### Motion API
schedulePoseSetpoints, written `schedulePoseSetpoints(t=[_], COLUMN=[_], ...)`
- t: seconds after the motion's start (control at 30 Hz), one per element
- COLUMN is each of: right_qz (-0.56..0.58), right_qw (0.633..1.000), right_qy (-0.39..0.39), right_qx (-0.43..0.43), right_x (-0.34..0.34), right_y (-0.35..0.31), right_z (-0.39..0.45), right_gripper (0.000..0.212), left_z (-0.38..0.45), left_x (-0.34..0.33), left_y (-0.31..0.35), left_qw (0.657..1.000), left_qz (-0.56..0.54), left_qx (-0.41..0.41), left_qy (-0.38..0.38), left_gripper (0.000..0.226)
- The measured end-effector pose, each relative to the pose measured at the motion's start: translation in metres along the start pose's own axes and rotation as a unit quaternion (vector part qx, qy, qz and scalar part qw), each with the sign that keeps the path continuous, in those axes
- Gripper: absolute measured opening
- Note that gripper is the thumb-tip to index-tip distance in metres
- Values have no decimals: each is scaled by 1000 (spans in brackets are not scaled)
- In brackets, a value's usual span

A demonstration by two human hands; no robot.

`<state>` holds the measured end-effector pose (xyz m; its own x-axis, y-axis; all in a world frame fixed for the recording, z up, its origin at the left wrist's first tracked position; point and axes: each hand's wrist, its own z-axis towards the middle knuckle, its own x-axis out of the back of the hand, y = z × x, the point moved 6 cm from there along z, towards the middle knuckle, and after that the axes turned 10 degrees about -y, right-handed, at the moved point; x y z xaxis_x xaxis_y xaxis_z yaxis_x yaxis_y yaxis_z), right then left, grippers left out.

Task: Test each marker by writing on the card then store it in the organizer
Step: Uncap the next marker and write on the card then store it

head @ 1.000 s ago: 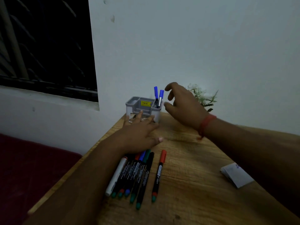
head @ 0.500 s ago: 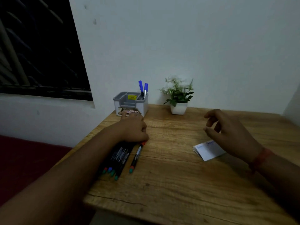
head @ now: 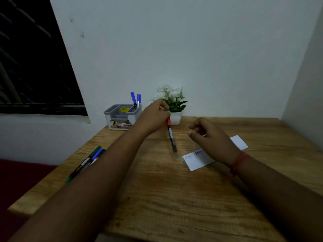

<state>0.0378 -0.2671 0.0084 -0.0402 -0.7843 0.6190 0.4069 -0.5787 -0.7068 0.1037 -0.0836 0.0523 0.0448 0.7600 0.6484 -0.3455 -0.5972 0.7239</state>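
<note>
Wooden table [head: 174,198], grain running across, set against a pale wall [head: 192,49]; a dark window [head: 35,67] stood at the far left.

Left hand [head: 153,117]: raised over the middle of the table, fingers curled round the red-capped top of a marker [head: 172,138]. The marker hung tip-down and slightly tilted, its lower end (reddish, with a green tip) just above the wood, near the card's left edge but apart from it.

Right hand [head: 211,138]: held above the card, fingers loosely curled, thumb and forefinger close together, nothing visible between them. A red band [head: 237,163] circled that wrist.

Card [head: 197,159]: white, flat on the table under the right hand, with blue writing and a fainter word near its left end (neither legible). Its far end showed beyond the wrist.

Organizer [head: 122,117]: grey, compartmented, at the table's back left edge, a yellow label inside. Two blue markers [head: 136,100] stood upright in its right rear compartment.

Spare markers [head: 87,163]: a small bundle lying together near the left edge, partly hidden by the left forearm; green and blue ends visible, count uncertain.

Plant [head: 172,102]: white flowers in a white pot, just right of the organizer, partly behind the left hand.
</note>
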Motion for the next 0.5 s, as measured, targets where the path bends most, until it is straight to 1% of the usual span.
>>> schedulePoseSetpoints(t=[0.1, 0.2, 0.27, 0.33, 0.4, 0.43, 0.5], right_qz=[91, 185, 226, 228, 224, 233, 300], right_qw=[996, 982, 971, 969, 969, 967, 947], right_qy=[8, 26, 49, 56, 45, 44, 59], right_qx=[-16, -41, -55, -70, -90, -97, -97], right_x=[3, 10, 17, 22, 23, 23, 22], right_y=[7, 16, 24, 33, 42, 45, 48], right_z=[2, 3, 4, 5, 7, 7, 8], right_gripper=[7, 10, 10, 10, 11, 12, 12], left_z=[8, 16, 15, 11, 6, 5, 4], left_x=[-19, -35, -47, -59, -68, -70, -71], left_y=[10, -1, -12, -26, -35, -38, -39], left_qw=[989, 965, 938, 901, 871, 863, 861], left_qz=[-144, -257, -341, -426, -481, -497, -502], left_qx=[-8, 25, 46, 73, 91, 89, 76], left_qy=[22, 42, 49, 47, 36, 31, 23], left_gripper=[13, 13, 14, 16, 17, 16, 13])
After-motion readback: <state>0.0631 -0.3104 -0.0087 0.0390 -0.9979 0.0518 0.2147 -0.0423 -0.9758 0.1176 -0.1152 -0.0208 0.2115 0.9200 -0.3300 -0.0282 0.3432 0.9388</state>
